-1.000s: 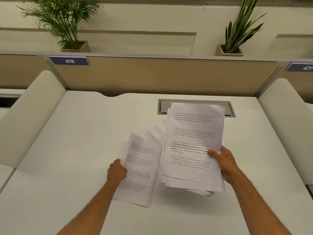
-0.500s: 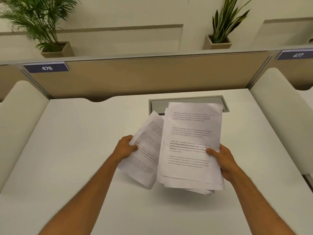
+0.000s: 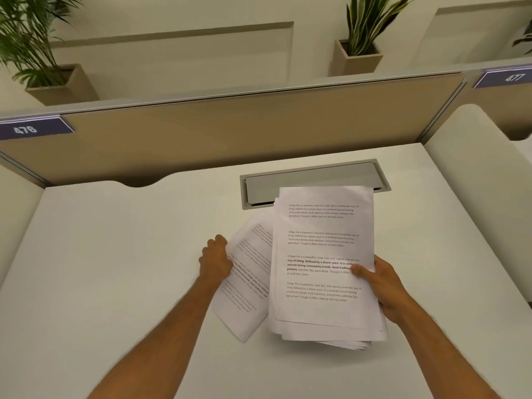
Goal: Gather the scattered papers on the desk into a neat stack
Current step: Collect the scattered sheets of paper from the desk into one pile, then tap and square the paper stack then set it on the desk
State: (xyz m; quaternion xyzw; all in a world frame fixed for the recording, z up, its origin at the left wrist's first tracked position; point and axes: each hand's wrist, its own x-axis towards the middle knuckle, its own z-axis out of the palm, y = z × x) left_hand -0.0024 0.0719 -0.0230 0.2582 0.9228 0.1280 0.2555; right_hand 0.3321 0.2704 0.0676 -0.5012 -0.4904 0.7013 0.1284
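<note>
A thick stack of printed white papers (image 3: 322, 249) is lifted above the white desk (image 3: 121, 254), its lower edges ragged. My right hand (image 3: 380, 286) grips the stack at its right edge, thumb on the top sheet. A few loose printed sheets (image 3: 247, 280) are tilted and tucked partly under the stack's left side. My left hand (image 3: 216, 259) is closed on the left edge of those sheets. No other papers lie on the desk.
A grey cable hatch (image 3: 311, 180) is set in the desk just behind the papers. A tan partition (image 3: 230, 131) closes the back, with white side screens at left (image 3: 17, 205) and right (image 3: 472, 197). Potted plants stand on the ledge beyond.
My left hand lifted the loose sheets off the desk and carried them right, sliding them under the stack's left side. The right hand kept the stack nearly still. The camera view swung right.
</note>
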